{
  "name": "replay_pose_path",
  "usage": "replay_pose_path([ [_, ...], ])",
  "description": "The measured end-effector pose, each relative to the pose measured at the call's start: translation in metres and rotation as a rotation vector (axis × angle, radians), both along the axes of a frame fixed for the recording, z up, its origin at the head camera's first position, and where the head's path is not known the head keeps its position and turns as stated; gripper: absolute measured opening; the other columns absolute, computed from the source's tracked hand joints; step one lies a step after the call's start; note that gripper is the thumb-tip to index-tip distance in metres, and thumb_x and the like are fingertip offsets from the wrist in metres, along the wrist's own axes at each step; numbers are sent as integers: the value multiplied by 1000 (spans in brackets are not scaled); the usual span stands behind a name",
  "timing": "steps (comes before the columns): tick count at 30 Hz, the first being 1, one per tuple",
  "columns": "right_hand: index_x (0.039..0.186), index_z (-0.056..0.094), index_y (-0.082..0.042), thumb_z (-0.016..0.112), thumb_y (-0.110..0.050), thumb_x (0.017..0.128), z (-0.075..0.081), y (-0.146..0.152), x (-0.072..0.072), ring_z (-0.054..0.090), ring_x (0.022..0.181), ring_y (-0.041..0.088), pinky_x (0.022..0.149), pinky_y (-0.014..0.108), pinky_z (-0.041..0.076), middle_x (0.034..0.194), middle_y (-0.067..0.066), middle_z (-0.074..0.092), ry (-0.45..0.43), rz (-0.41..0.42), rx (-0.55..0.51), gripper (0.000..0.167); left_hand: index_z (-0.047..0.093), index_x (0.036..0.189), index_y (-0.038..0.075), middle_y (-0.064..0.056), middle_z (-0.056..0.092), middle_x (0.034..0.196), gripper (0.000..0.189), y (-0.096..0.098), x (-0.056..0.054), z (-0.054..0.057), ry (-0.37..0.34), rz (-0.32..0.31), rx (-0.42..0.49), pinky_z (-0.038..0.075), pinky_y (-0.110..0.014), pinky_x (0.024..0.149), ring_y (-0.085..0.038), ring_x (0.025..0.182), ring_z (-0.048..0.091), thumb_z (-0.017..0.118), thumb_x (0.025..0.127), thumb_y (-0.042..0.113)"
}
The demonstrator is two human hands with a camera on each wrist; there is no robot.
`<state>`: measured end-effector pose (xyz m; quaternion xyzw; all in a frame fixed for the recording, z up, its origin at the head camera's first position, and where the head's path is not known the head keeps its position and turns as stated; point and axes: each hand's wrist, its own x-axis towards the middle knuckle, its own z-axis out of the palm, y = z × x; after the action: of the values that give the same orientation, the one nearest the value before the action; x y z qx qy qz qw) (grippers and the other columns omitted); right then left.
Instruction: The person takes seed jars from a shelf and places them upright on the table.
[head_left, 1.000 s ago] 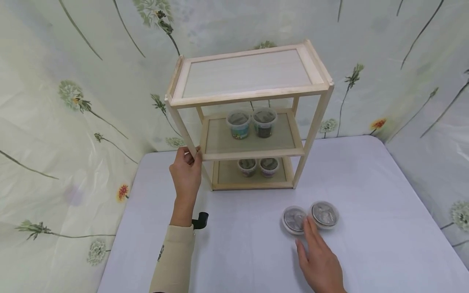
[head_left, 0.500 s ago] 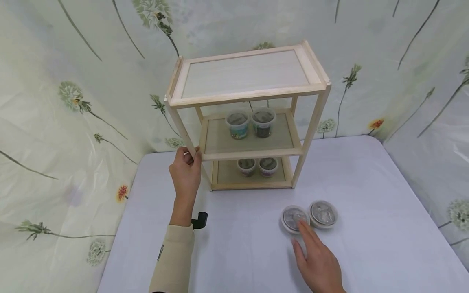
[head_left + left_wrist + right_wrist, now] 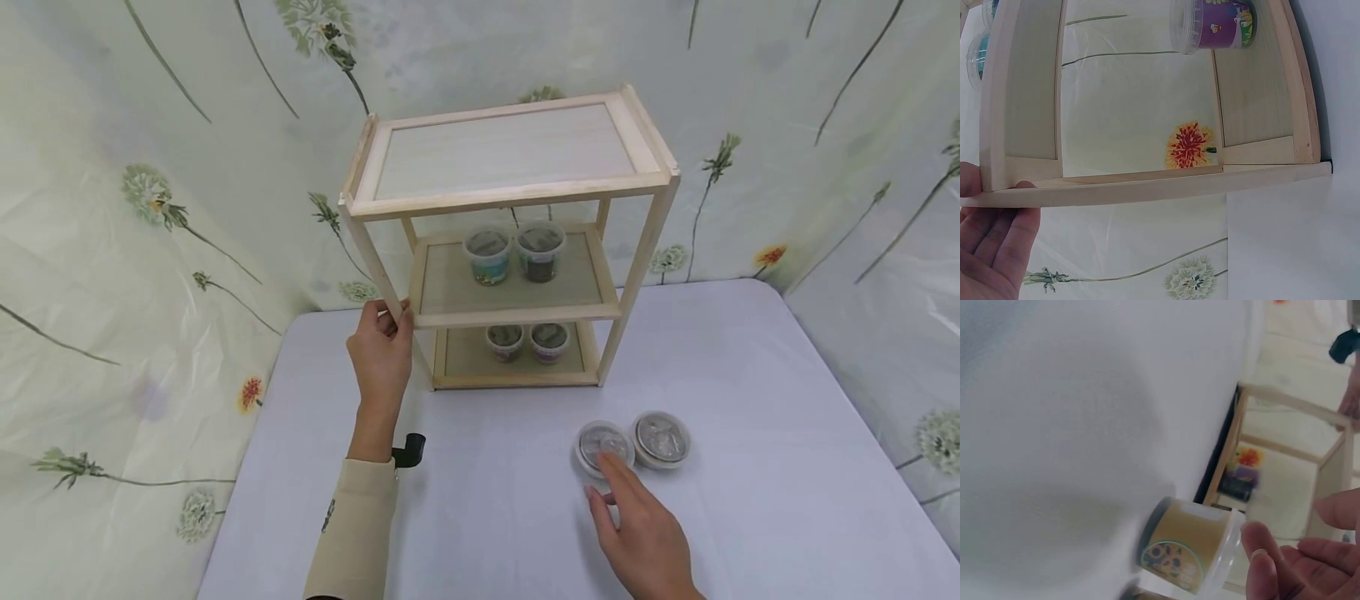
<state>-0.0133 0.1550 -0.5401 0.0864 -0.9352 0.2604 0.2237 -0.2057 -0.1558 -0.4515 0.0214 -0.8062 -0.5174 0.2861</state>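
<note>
Two lidded tubs stand upright next to each other on our white tablecloth (image 3: pixel 487 508), in front of the wooden shelf rack (image 3: pixel 502 200) and toward its right. Our right hand (image 3: pixel 643 537) is at the left tub (image 3: pixel 597 438), its fingertips over the near part of the lid and its thumb apart from the fingers. We see it clamped on nothing, and we cannot tell whether a fingertip touches the lid. In the right wrist view we make out a brown label with a round printed picture on a tub just beside our fingers. The right tub (image 3: pixel 662 438) sits a little farther back.

Our left hand (image 3: pixel 381 354) grips the rack's front left post (image 3: pixel 372 262) at the height of the middle board, fingers and thumb on opposite sides of the wood. We see two more tubs (image 3: pixel 490 265) side by side on that board and a lower pair (image 3: pixel 506 337) on the bottom one. Behind the rack hangs a pale flowered sheet (image 3: pixel 795 150).
</note>
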Motion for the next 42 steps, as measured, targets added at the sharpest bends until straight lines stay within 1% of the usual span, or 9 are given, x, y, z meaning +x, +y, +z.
replay_pose_path([
  [4,139,65,-3,86,-16,81,3,0,-2,72,106,27,88,35,56,136,15,68,45,31,-7,64,66,112,-3,-14,77,112,16,0,0,0,1,7,-5,62,-38,82,-25,99,77,71,100,7],
  [6,142,63,-3,87,-19,80,5,0,-4,69,117,32,105,25,46,137,16,67,74,51,-19,68,66,112,-3,-14,77,112,16,0,0,-1,2,6,-5,62,-39,82,-25,98,77,72,100,7],
  [8,144,62,-3,87,-23,82,6,-1,-6,66,122,34,112,14,33,139,16,66,100,71,-38,69,66,111,-3,-14,77,111,16,0,0,-1,3,5,-1,62,-39,82,-25,98,77,72,99,7],
  [10,145,61,-3,84,-31,87,8,-2,-7,66,123,34,112,6,22,141,16,65,116,85,-51,69,66,111,-3,-13,78,111,17,0,0,-2,4,2,4,62,-39,82,-25,98,77,72,99,7],
  [14,146,59,-1,65,-56,100,11,-4,-10,65,123,37,112,6,21,143,17,63,120,90,-69,72,66,111,-2,-13,78,111,17,-1,0,-3,4,1,-2,62,-40,81,-24,97,77,72,99,7],
  [17,145,58,1,51,-65,103,13,-5,-12,64,124,40,114,8,21,143,20,62,125,83,-78,79,66,111,-2,-13,78,111,17,-1,0,-3,6,1,-11,62,-41,80,-24,96,77,72,99,8],
  [35,152,52,-2,51,-67,102,31,-6,-31,58,134,34,111,7,22,152,15,56,125,83,-87,82,66,112,-5,-16,77,111,16,0,0,-3,38,-10,-11,62,-40,79,-26,95,77,70,100,5],
  [38,153,51,-2,51,-65,102,35,-5,-34,58,134,35,112,10,28,152,15,56,134,94,-80,81,66,112,-4,-16,77,111,16,0,0,-3,37,-7,2,62,-40,79,-26,95,77,71,99,4],
  [42,154,49,-2,51,-64,103,42,-1,-40,59,133,34,100,31,52,154,14,54,150,98,-70,81,67,112,-4,-15,78,110,16,-1,-1,-2,40,-3,7,62,-40,80,-26,96,77,71,99,4],
])
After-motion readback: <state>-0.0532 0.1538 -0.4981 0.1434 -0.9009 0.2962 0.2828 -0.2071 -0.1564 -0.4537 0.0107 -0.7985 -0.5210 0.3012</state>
